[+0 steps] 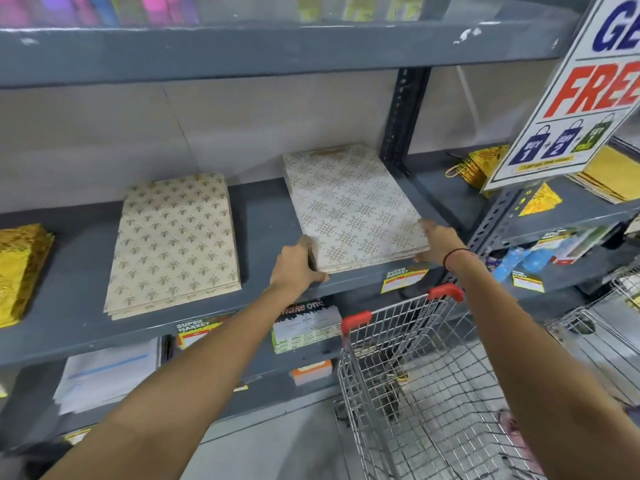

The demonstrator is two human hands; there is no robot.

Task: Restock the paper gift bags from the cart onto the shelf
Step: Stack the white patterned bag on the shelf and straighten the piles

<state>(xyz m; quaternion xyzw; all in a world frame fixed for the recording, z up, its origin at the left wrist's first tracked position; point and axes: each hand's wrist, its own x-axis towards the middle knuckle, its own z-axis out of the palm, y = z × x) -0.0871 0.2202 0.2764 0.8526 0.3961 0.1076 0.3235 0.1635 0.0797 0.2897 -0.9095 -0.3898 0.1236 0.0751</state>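
A flat stack of white gift bags with a gold knot pattern (349, 206) lies on the grey shelf (263, 220). My left hand (298, 263) grips its near left corner. My right hand (438, 244) holds its near right corner. A second stack of cream gift bags with a gold leaf pattern (176, 244) lies to the left on the same shelf. The wire cart (436, 382) stands below my right arm, and its basket looks bare of bags.
Gold bags (20, 271) sit at the shelf's far left, more gold bags (478, 168) on the right bay. A hanging promo sign (581, 88) juts in at upper right. A dark upright post (401, 116) stands just right of the white stack. Another wire basket (602, 344) stands at right.
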